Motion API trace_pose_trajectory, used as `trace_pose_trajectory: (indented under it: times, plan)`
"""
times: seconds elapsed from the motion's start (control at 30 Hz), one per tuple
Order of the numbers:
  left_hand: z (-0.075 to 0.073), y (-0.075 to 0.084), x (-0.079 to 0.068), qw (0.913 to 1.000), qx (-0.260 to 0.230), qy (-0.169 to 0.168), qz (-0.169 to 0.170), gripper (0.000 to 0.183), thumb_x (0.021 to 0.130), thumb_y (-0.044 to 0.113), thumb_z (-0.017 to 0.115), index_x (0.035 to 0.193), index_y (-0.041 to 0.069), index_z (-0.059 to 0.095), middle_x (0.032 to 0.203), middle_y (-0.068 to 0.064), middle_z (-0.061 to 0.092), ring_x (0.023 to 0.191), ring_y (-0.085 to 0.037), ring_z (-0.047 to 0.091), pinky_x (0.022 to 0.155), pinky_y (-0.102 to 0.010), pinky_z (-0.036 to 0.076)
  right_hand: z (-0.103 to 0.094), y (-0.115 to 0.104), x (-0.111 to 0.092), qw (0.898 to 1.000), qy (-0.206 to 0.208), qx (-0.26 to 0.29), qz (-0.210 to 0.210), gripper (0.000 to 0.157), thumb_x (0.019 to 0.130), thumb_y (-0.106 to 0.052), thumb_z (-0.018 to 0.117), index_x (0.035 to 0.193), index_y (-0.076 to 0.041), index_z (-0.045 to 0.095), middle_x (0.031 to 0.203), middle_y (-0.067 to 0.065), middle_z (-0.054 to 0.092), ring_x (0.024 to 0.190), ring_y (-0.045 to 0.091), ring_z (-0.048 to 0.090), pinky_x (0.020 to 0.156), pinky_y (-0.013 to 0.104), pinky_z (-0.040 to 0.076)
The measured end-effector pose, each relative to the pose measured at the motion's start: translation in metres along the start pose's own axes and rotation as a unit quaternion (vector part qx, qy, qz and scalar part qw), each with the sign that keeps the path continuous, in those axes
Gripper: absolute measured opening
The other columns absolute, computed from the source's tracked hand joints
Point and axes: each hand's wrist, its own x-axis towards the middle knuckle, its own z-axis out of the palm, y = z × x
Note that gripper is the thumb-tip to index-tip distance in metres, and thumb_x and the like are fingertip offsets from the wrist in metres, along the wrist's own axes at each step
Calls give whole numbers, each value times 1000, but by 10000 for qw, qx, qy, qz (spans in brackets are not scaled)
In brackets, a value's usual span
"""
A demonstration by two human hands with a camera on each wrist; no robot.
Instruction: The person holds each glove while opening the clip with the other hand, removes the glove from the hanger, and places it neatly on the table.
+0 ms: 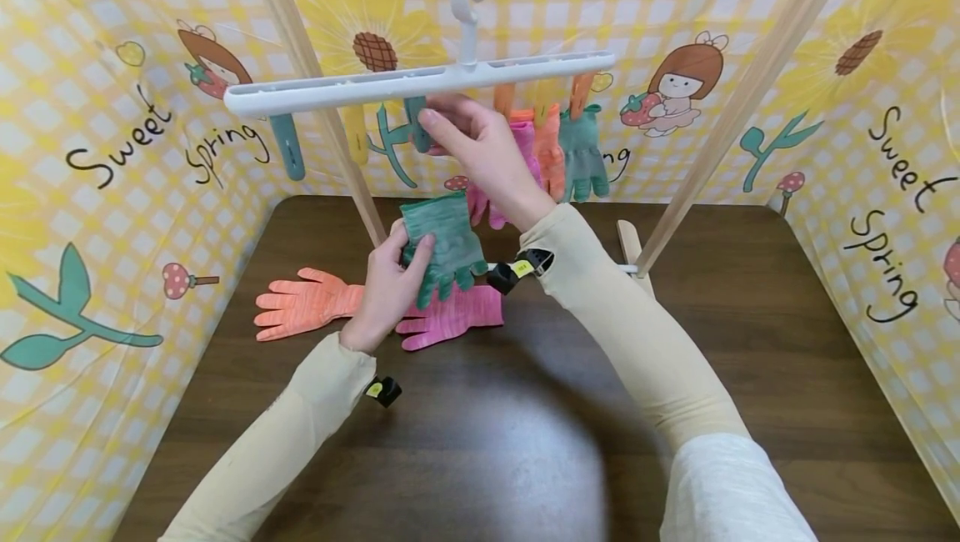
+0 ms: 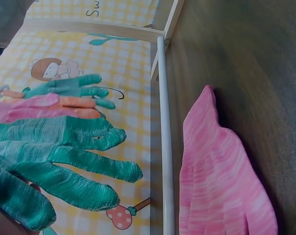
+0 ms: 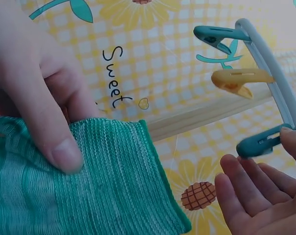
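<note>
My left hand (image 1: 386, 279) pinches a green knitted glove (image 1: 444, 229) between thumb and fingers, cuff upward and fingers drooping. In the right wrist view the glove's cuff (image 3: 133, 171) spreads out flat beyond the left thumb. My right hand (image 1: 491, 154) is up at the hanger (image 1: 420, 85), its thumb and fingers about a teal clip (image 1: 417, 123) that hangs from the bar. The right wrist view shows the thumb against that clip (image 3: 260, 142), with the other fingers stretched beside its lower end. The clip and the green glove are apart.
A teal clip (image 1: 287, 146) and a yellow clip (image 1: 356, 135) hang further left. Pink, orange and green gloves (image 1: 583, 154) hang from clips on the right. An orange glove (image 1: 303, 304) and a pink glove (image 1: 457, 315) lie on the table, beneath a wooden rack (image 1: 720, 133).
</note>
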Motion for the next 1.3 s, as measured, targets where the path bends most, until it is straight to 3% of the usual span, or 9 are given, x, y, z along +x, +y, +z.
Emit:
trace_pose_trajectory:
  times: [0.17, 0.4, 0.6, 0.77, 1.1, 1.3]
  plan:
    - [2, 1, -1, 9998, 46, -167, 8, 26, 107, 18, 61, 127, 4, 70, 126, -10, 70, 103, -16, 68, 84, -18, 54, -9, 0, -8, 9996, -57, -140, -243, 36, 107, -16, 60, 139, 0, 61, 131, 16, 69, 112, 23, 72, 99, 33, 55]
    - [7, 4, -2, 9987, 330, -252, 293, 24, 106, 17, 62, 125, 5, 71, 114, -12, 75, 93, -21, 72, 81, -19, 55, -31, 0, -27, 9967, -96, -625, -501, 31, 108, -14, 57, 134, 2, 62, 124, 17, 72, 111, 22, 71, 100, 37, 54]
    - [17, 6, -3, 9911, 851, -10, 1019, 10, 101, 10, 67, 97, 1, 71, 102, -12, 69, 89, -21, 63, 76, -26, 49, -55, 6, -54, 9912, 59, -1272, -359, 30, 108, -18, 58, 131, -2, 66, 121, 15, 72, 113, 22, 68, 101, 34, 52]
    - [27, 8, -3, 9847, 1122, 116, 1326, 20, 97, 7, 70, 80, 3, 61, 99, -14, 59, 90, -27, 57, 73, -33, 45, -75, 16, -75, 9882, 2, -1531, -57, 33, 108, -19, 58, 133, 1, 63, 123, 19, 70, 116, 31, 67, 96, 31, 53]
    - [52, 14, -1, 9797, 1170, 27, 1627, 11, 97, 4, 72, 87, -1, 68, 91, -13, 55, 81, -24, 55, 69, -34, 47, -116, 29, -115, 9810, 198, -1910, 266, 31, 108, -18, 57, 132, 2, 63, 123, 20, 70, 111, 24, 68, 94, 30, 56]
    - [72, 15, 1, 9778, 1277, -116, 1660, 7, 98, 5, 69, 99, -1, 72, 93, -12, 56, 82, -24, 59, 74, -39, 52, -136, 33, -139, 9719, 449, -2251, 519, 30, 108, -17, 57, 131, 2, 64, 121, 21, 70, 103, 9, 69, 88, 23, 56]
